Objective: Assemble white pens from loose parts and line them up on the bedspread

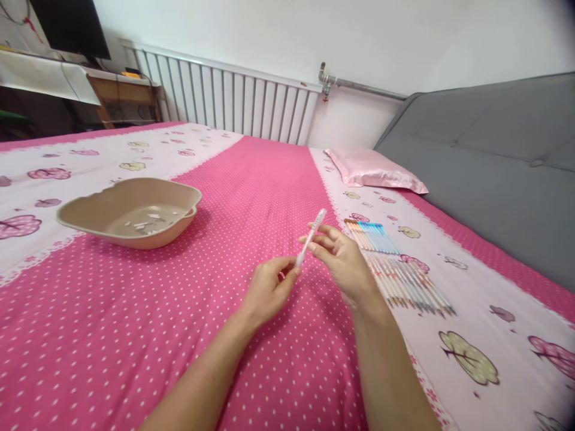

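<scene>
A slim pale pink pen slants upward between my two hands over the bed. My left hand pinches its lower end between thumb and fingers. Around its middle, the thumb and fingers of my right hand close on the pen from the right. Just beyond my right wrist, a row of blue- and brown-ended pens lies side by side on the bedspread. Nearer to me is a second row of pens with pale, patterned barrels, partly hidden by my right forearm.
A beige basin with small white pieces in it sits on the pink dotted bedspread to the left. A pink pillow rests by the grey headboard. At the back are a radiator and a desk with a monitor.
</scene>
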Demonstrator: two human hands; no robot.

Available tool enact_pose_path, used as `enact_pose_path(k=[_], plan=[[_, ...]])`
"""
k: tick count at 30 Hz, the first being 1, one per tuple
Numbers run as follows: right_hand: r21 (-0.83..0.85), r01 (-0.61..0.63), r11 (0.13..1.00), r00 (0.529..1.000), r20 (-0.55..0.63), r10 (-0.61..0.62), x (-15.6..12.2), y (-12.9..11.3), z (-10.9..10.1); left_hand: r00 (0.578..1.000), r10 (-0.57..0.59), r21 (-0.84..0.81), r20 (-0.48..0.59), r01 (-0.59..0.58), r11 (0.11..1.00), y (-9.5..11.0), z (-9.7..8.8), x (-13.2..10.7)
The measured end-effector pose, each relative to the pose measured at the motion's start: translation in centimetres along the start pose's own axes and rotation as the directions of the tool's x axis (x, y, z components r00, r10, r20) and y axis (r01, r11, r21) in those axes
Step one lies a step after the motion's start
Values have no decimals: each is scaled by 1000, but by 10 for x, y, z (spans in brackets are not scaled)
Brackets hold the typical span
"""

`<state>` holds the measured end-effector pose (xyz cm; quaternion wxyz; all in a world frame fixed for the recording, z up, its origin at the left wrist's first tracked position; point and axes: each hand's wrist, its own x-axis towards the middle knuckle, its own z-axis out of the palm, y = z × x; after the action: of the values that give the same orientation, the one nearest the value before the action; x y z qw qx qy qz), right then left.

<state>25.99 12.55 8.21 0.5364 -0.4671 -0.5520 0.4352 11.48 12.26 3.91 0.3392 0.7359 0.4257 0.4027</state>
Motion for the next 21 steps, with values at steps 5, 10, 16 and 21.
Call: enact_pose_path(k=[5, 10, 16, 21], plan=[[15, -6, 1000, 999, 42, 5, 0, -1, 0, 999, 12, -61, 35, -9, 998, 3, -2, -1], [15, -20, 1000, 1000, 24, 19, 1, 1, -1, 999, -15, -71, 28, 17, 997, 5, -2, -2], [32, -11, 999, 1000, 11, 11, 2, 3, -1, 999, -42, -56, 18, 43, 998, 7, -2, 0], [40, -11, 999, 1000, 20, 10, 1, 1, -1, 999, -38, -61, 5, 39, 997, 6, -2, -1]])
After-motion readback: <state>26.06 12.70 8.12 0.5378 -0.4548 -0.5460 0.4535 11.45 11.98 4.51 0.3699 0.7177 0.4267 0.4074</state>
